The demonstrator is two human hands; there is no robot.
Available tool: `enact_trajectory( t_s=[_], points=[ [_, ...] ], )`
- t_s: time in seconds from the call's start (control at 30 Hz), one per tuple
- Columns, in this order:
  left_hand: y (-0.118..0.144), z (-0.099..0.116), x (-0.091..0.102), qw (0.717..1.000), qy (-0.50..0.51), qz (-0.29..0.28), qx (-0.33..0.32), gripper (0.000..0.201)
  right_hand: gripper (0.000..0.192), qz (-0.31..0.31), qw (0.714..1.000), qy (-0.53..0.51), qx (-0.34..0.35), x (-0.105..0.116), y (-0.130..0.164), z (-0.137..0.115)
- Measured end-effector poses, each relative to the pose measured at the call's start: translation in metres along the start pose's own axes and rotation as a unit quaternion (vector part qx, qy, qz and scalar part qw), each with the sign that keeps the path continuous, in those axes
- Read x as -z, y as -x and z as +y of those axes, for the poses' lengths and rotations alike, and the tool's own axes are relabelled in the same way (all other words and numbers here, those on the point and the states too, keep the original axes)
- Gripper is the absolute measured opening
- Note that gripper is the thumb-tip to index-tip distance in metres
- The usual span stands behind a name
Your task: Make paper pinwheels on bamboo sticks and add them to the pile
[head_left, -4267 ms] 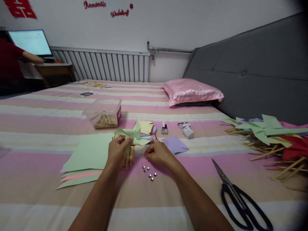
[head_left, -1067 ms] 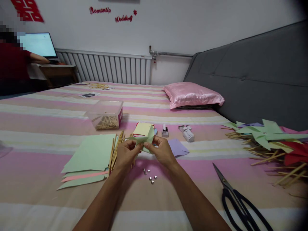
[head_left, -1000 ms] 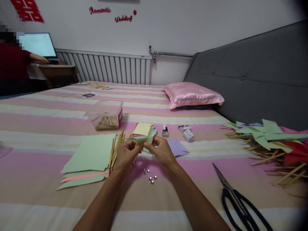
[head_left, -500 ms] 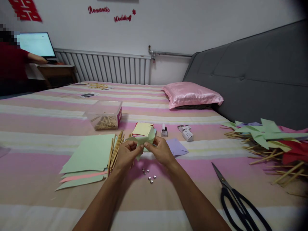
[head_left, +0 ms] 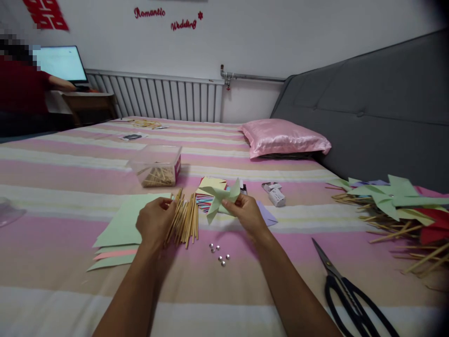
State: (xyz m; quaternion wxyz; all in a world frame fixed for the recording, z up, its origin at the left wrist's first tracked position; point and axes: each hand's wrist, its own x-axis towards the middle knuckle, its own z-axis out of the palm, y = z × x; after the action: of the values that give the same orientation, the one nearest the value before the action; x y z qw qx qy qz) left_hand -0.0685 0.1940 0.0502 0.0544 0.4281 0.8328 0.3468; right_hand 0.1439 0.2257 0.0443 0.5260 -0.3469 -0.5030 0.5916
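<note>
My right hand (head_left: 246, 214) holds a folded light green paper pinwheel (head_left: 221, 197) just above the striped bedspread. My left hand (head_left: 156, 223) rests to the left, its fingers touching the top of a bundle of wooden sticks (head_left: 184, 221) that lies on the bed; whether it grips one I cannot tell. Several small metal pins (head_left: 219, 252) lie on the cover just in front of my hands. A stack of coloured paper squares (head_left: 207, 188) sits right behind the pinwheel.
Green and pink paper sheets (head_left: 122, 229) lie at the left. Black scissors (head_left: 351, 299) lie at the lower right, finished pinwheels on sticks (head_left: 396, 206) at the far right. A clear box of sticks (head_left: 157, 166), a small white box (head_left: 276, 194) and a pink pillow (head_left: 286, 138) lie farther back. Another person (head_left: 21, 89) sits at a screen far left.
My hands have come apart: the left let go of the pinwheel and moved left onto the sticks. The right alone now holds the pinwheel, a little higher and to the right.
</note>
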Motion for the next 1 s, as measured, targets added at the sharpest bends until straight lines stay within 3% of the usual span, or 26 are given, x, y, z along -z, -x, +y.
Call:
enact_trajectory(
  t_s=[0.1,0.2,0.4,0.8,1.0],
  points=[
    [-0.0070,-0.0074,0.0049,0.984,-0.169,-0.040,0.027,0.035,0.032,-0.001,1.000,-0.006,-0.006,-0.0005,0.0008,-0.0012],
    [-0.0073,-0.0089,0.0040,0.977,-0.200,-0.070,0.028,0.035,0.032,-0.003,1.000,-0.002,-0.008,-0.0002,0.0011,-0.0005],
    [-0.0036,-0.0070,-0.0005,0.973,-0.209,-0.098,0.028,0.031,0.034,-0.001,1.000,0.006,-0.001,-0.0002,0.0023,0.0002],
    [-0.0057,-0.0107,-0.0011,0.978,-0.182,-0.096,0.029,0.025,0.031,-0.002,1.000,0.008,-0.008,-0.0014,0.0026,0.0020],
    [-0.0027,-0.0078,-0.0003,0.993,-0.077,-0.084,-0.022,0.024,0.034,-0.009,1.000,-0.007,-0.022,0.0020,0.0019,-0.0022]
  ],
)
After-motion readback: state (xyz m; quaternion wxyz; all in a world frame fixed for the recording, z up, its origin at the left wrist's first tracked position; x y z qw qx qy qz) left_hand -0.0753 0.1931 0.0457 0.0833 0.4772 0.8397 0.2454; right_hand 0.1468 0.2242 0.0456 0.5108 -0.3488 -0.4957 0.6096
